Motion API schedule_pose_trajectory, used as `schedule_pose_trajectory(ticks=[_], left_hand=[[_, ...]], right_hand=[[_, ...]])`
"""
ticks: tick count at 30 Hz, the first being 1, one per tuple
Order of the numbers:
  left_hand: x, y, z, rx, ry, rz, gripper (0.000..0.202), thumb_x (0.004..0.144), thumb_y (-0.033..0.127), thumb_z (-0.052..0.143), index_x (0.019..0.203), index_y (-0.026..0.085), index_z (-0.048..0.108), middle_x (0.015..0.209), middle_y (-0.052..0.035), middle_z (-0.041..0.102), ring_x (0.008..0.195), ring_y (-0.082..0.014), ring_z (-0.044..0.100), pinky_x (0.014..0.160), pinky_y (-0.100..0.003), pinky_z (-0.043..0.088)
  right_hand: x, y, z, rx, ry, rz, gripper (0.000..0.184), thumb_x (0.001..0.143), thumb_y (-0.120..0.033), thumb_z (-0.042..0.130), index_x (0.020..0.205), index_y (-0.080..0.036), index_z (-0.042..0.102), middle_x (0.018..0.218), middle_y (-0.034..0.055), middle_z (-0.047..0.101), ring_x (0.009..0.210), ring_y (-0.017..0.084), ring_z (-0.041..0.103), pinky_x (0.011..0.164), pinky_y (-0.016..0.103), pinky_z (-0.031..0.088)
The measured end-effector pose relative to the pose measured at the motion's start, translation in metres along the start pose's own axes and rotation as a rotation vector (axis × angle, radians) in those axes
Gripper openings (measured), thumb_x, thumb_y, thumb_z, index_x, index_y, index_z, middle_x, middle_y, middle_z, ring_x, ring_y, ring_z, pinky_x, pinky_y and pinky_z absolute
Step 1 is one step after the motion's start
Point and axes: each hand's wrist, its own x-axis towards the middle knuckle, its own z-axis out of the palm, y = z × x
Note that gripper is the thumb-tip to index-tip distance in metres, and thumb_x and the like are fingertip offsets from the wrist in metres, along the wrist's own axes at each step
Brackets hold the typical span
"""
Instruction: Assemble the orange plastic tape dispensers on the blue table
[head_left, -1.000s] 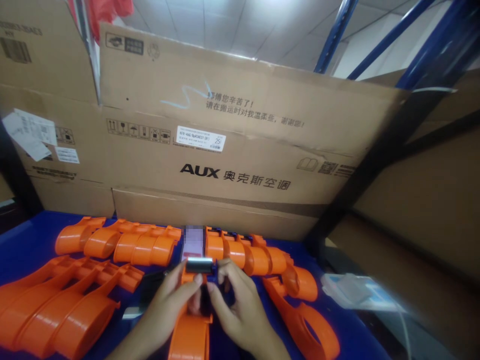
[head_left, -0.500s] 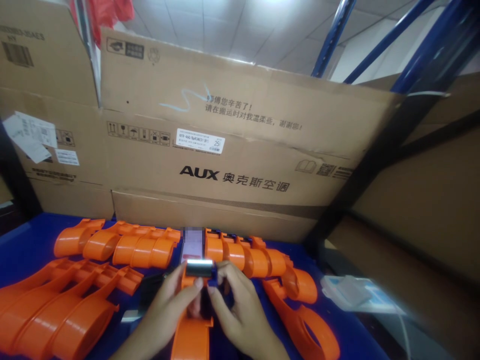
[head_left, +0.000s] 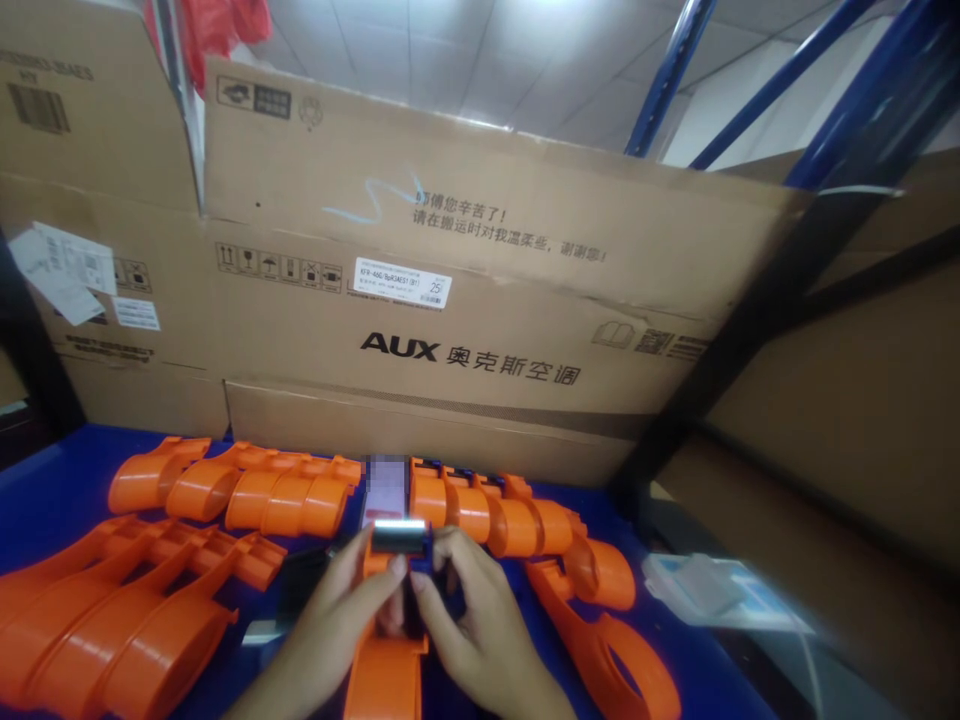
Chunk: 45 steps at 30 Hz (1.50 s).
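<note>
An orange plastic handle piece (head_left: 386, 675) lies lengthwise on the blue table (head_left: 52, 480) in front of me, with a dark metal roller (head_left: 399, 536) across its far end. My left hand (head_left: 341, 610) and my right hand (head_left: 472, 620) both pinch at that far end, thumbs meeting just below the roller. The fingers of both hands are closed on the piece. What sits under the thumbs is hidden.
Rows of matching orange pieces (head_left: 247, 490) lie left, behind (head_left: 495, 515) and right (head_left: 607, 650) of my hands. Big cardboard boxes (head_left: 465, 300) wall off the back. A clear plastic bag (head_left: 712, 585) lies at the right. Blue shelf posts (head_left: 667, 70) rise behind.
My hands have stayed on the far end of the orange piece; the thumbs have shifted slightly. The view has moved a little.
</note>
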Motion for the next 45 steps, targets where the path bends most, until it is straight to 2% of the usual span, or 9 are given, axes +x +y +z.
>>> schedule_pose_trajectory(ticks=[16, 21, 25, 28, 30, 33, 36, 39, 45], left_hand=[[0.002, -0.005, -0.004, -0.071, -0.043, -0.025, 0.030, 0.085, 0.039, 0.072, 0.104, 0.017, 0.068, 0.060, 0.0007, 0.064, 0.057, -0.0148, 0.060, 0.060, -0.025, 0.048], [0.002, -0.008, -0.004, -0.166, -0.069, -0.086, 0.040, 0.084, 0.037, 0.073, 0.117, 0.017, 0.063, 0.061, 0.0001, 0.067, 0.056, -0.0153, 0.064, 0.060, -0.025, 0.050], [0.007, -0.008, -0.007, -0.241, -0.196, -0.081, 0.068, 0.085, 0.045, 0.069, 0.143, 0.020, 0.044, 0.060, -0.0019, 0.071, 0.047, -0.0181, 0.066, 0.050, -0.025, 0.049], [0.012, -0.014, -0.012, -0.304, -0.349, -0.142, 0.081, 0.085, 0.051, 0.068, 0.152, 0.025, 0.030, 0.072, -0.0071, 0.076, 0.049, -0.0218, 0.071, 0.048, -0.026, 0.051], [0.014, -0.017, -0.012, -0.334, -0.350, -0.159, 0.080, 0.080, 0.050, 0.075, 0.148, 0.029, 0.039, 0.091, -0.0111, 0.079, 0.063, -0.0251, 0.076, 0.057, -0.032, 0.056], [0.013, -0.015, -0.009, -0.298, -0.222, -0.096, 0.067, 0.067, 0.037, 0.089, 0.128, 0.029, 0.063, 0.124, -0.0122, 0.071, 0.102, -0.0310, 0.073, 0.084, -0.038, 0.058], [0.008, -0.007, -0.005, -0.308, -0.303, -0.149, 0.063, 0.071, 0.036, 0.085, 0.129, 0.032, 0.062, 0.138, -0.0127, 0.062, 0.092, -0.0336, 0.076, 0.079, -0.045, 0.060], [0.003, 0.001, -0.003, -0.351, -0.410, -0.203, 0.070, 0.077, 0.037, 0.080, 0.139, 0.030, 0.051, 0.124, -0.0160, 0.068, 0.077, -0.0341, 0.078, 0.069, -0.046, 0.061], [0.004, 0.001, -0.002, -0.277, -0.294, -0.151, 0.057, 0.079, 0.046, 0.077, 0.128, 0.021, 0.060, 0.092, -0.0107, 0.076, 0.070, -0.0280, 0.076, 0.068, -0.040, 0.060]], right_hand=[[-0.001, -0.006, -0.004, 0.073, -0.057, 0.061, 0.015, 0.095, -0.027, 0.054, 0.087, -0.024, 0.041, 0.078, -0.0011, 0.055, 0.066, 0.016, 0.049, 0.062, 0.028, 0.040], [-0.005, -0.004, -0.005, 0.208, 0.011, 0.034, 0.019, 0.091, -0.032, 0.059, 0.090, -0.025, 0.041, 0.081, -0.0004, 0.053, 0.069, 0.017, 0.048, 0.065, 0.029, 0.042], [-0.005, -0.007, -0.006, 0.484, 0.119, 0.105, 0.025, 0.095, -0.044, 0.054, 0.109, -0.026, 0.044, 0.098, 0.0050, 0.057, 0.087, 0.021, 0.057, 0.079, 0.034, 0.048], [-0.001, -0.012, -0.006, 0.719, 0.098, 0.252, 0.039, 0.099, -0.049, 0.047, 0.131, -0.029, 0.039, 0.105, 0.0069, 0.063, 0.101, 0.025, 0.061, 0.096, 0.042, 0.046], [0.001, -0.014, -0.006, 0.855, 0.020, 0.308, 0.048, 0.097, -0.053, 0.048, 0.138, -0.030, 0.036, 0.104, 0.0068, 0.065, 0.102, 0.026, 0.063, 0.101, 0.045, 0.043], [0.003, -0.011, -0.004, 0.971, -0.075, 0.330, 0.052, 0.091, -0.059, 0.054, 0.132, -0.029, 0.044, 0.100, 0.0064, 0.065, 0.092, 0.026, 0.065, 0.092, 0.043, 0.048], [0.002, -0.003, 0.001, 0.990, -0.047, 0.351, 0.045, 0.089, -0.061, 0.057, 0.118, -0.027, 0.051, 0.092, 0.0043, 0.061, 0.080, 0.022, 0.061, 0.079, 0.036, 0.050], [0.002, 0.002, 0.005, 0.944, 0.054, 0.372, 0.037, 0.089, -0.058, 0.060, 0.106, -0.027, 0.050, 0.083, 0.0001, 0.055, 0.073, 0.018, 0.056, 0.069, 0.029, 0.047], [0.002, -0.005, 0.008, 0.822, 0.080, 0.377, 0.033, 0.091, -0.053, 0.061, 0.097, -0.025, 0.046, 0.076, -0.0043, 0.044, 0.066, 0.013, 0.044, 0.061, 0.023, 0.038]])
